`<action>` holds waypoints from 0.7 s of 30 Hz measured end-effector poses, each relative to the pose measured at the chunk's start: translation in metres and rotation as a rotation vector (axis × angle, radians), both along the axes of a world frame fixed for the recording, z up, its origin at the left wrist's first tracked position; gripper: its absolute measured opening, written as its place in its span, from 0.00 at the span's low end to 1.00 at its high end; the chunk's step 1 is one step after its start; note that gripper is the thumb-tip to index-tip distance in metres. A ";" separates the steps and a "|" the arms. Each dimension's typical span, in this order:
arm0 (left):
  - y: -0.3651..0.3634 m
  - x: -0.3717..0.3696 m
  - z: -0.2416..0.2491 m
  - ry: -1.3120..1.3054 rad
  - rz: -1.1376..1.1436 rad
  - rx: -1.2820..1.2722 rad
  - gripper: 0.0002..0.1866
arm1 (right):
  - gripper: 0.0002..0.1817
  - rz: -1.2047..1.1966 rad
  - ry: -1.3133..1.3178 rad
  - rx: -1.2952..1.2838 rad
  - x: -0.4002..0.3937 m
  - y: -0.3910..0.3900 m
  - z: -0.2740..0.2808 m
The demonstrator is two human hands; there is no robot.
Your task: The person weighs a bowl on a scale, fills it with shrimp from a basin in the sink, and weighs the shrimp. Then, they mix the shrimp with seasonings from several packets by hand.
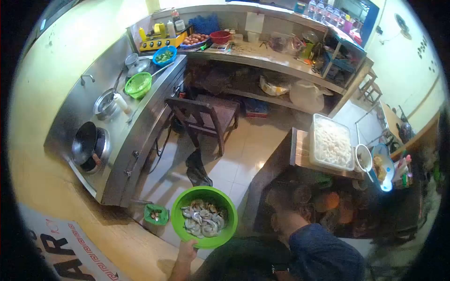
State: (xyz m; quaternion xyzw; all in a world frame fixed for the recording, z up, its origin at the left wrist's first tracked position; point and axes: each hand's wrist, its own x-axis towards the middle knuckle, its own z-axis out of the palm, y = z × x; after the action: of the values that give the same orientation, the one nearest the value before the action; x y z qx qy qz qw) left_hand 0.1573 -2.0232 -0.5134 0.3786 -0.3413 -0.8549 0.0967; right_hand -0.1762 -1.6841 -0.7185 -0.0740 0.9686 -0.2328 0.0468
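My left hand (188, 250) is closed on the near rim of a bright green plastic basin (176, 224), holding it above the floor. Inside lie grey, glossy raw shrimp (204, 221) in a loose heap. My right arm, in a dark blue sleeve (323, 248), stretches out toward the dim shelf under the wooden counter. There my right hand (282, 221) is blurred and in shadow, close to round containers, one with an orange top (326, 201). Its fingers do not show clearly. Below and left of the basin stands a small green lined bin (156, 214) with scraps in it.
A clear tub of white pieces (332, 143) stands on the wooden counter beside a white pot (363, 158) and a blue-rimmed tray (383, 166). A wooden chair (206, 117) stands mid-floor. Left, a steel stove counter (136, 112) carries a wok (85, 143) and a green colander (138, 85).
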 end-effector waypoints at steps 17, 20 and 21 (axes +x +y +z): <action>0.025 -0.052 0.006 -0.023 -0.180 -0.019 0.26 | 0.09 0.257 -0.115 0.128 0.005 -0.018 0.128; 0.027 -0.056 0.012 -0.027 -0.198 -0.038 0.25 | 0.11 0.293 -0.170 0.103 0.010 -0.020 0.150; 0.028 -0.058 0.014 -0.022 -0.207 -0.043 0.25 | 0.12 0.306 -0.162 0.074 0.010 -0.018 0.153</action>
State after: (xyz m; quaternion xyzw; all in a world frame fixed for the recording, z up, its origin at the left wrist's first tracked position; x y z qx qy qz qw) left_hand 0.0997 -1.9955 -0.4997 0.3487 -0.3980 -0.8484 0.0123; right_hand -0.1661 -1.7021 -0.5652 -0.1998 0.9469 -0.1926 0.1622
